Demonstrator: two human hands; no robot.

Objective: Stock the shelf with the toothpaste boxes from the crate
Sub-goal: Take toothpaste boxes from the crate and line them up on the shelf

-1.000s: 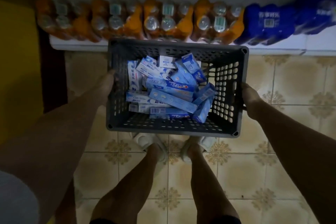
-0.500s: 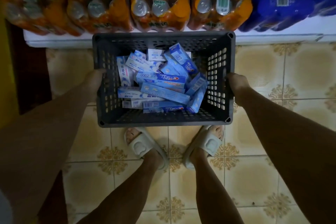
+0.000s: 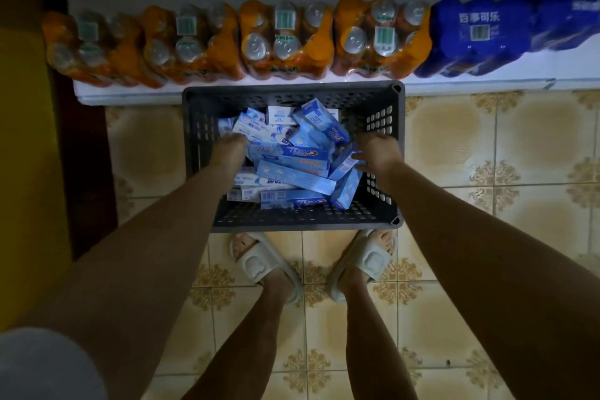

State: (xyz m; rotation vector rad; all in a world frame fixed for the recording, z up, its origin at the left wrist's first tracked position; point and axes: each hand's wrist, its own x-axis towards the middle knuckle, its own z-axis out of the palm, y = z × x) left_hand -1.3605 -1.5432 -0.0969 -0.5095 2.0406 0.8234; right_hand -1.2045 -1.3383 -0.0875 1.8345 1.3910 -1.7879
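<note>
A person stands over a grey perforated crate set on a patterned tile floor, both arms reaching down into it. The crate holds a loose heap of blue and white toothpaste boxes, lying crosswise on one another. The left hand is down at the left side of the heap, its fingers tucked among the boxes and hidden from the camera, so whether it grips one cannot be told. The right hand is at the right side of the heap, inside the crate's right wall, fingers bent toward a box at the pile's edge; a firm hold cannot be made out. The crate's far wall sits against a white ledge lined with shrink-wrapped orange drink packs and blue packs. White slippers show just behind the crate.
</note>
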